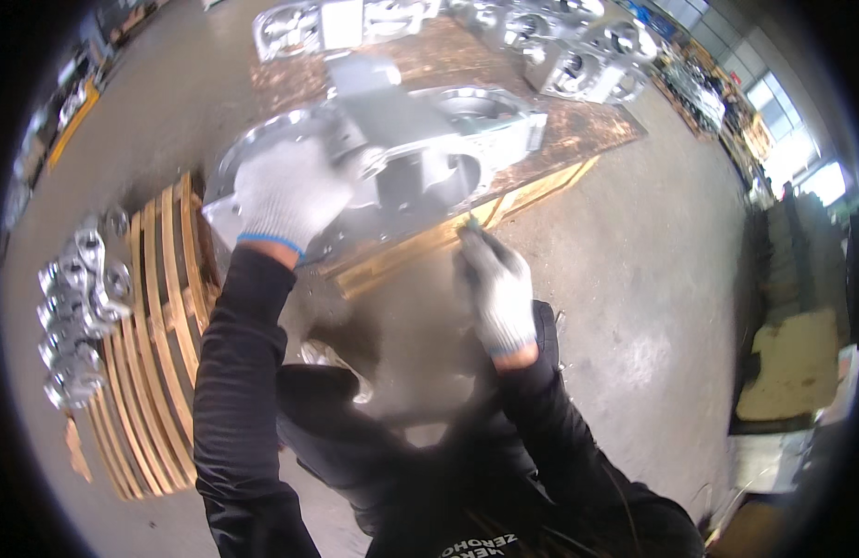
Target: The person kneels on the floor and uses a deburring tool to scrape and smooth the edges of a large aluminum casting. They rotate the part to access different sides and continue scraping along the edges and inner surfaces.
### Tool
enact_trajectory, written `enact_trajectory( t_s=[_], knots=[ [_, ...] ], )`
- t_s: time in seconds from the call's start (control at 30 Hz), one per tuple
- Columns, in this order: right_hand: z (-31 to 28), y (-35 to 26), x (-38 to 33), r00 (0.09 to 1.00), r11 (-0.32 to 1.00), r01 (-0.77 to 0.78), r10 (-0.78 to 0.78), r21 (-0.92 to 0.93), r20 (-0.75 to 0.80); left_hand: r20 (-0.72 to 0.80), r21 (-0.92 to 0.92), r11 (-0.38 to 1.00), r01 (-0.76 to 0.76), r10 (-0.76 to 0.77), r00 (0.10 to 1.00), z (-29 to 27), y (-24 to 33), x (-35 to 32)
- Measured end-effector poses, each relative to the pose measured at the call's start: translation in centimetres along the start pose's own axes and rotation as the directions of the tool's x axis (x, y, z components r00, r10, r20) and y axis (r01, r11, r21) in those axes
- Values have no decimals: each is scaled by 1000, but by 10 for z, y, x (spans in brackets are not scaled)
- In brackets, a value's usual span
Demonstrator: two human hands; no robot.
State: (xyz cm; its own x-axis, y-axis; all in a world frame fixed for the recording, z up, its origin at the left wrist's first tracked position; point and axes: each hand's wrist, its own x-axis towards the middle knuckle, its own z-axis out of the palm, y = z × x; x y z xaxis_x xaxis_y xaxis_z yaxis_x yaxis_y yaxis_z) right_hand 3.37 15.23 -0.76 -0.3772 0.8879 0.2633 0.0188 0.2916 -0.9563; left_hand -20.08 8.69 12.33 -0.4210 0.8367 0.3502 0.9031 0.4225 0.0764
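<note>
A large silvery machined metal casting [392, 191] with round openings lies on a brown wooden board in front of me. My left hand [295, 191], in a white knit glove with a blue cuff edge, is over the left part of the casting and seems to touch it; its fingers are smeared by motion. Just off the board's near edge is my right hand [499, 288], also gloved in white with darkened fingertips. Its fingers are closed around a small thing with a greenish tip [470, 224], too blurred to name.
More metal castings [588, 65] stand along the far side of the wooden board [578, 139]. At left, a slatted wooden pallet [160, 372] is beside several smaller metal parts [85, 307]. A yellowish panel [790, 365] stands at the right over the concrete floor [634, 307].
</note>
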Motion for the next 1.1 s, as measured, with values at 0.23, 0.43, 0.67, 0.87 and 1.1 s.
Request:
enact_trajectory(
  t_s=[0.23, 0.43, 0.67, 0.87, 1.1],
  knots=[
    [-11, -50, -4, 714, 523, -644, 672, 558, 195, 43, 16, 999, 50, -51, 998, -3, 7, -3],
    [-8, -53, -2, 809, 101, -473, 444, 875, 386, -26, -95, 995, -2, -1, 1000, -4, 8, -4],
    [-25, -34, 0, 795, -6, -485, 414, 874, 444, 24, -57, 998, 16, -14, 1000, -7, 9, -4],
    [8, -9, -9, 810, 265, -479, 500, 837, 305, 82, -54, 998, 44, -40, 996, -9, 10, -2],
    [-7, 17, -21, 984, 989, -149, 147, 13, 101, 118, -11, 1000, 26, -25, 993, -7, 9, -1]
  ],
)
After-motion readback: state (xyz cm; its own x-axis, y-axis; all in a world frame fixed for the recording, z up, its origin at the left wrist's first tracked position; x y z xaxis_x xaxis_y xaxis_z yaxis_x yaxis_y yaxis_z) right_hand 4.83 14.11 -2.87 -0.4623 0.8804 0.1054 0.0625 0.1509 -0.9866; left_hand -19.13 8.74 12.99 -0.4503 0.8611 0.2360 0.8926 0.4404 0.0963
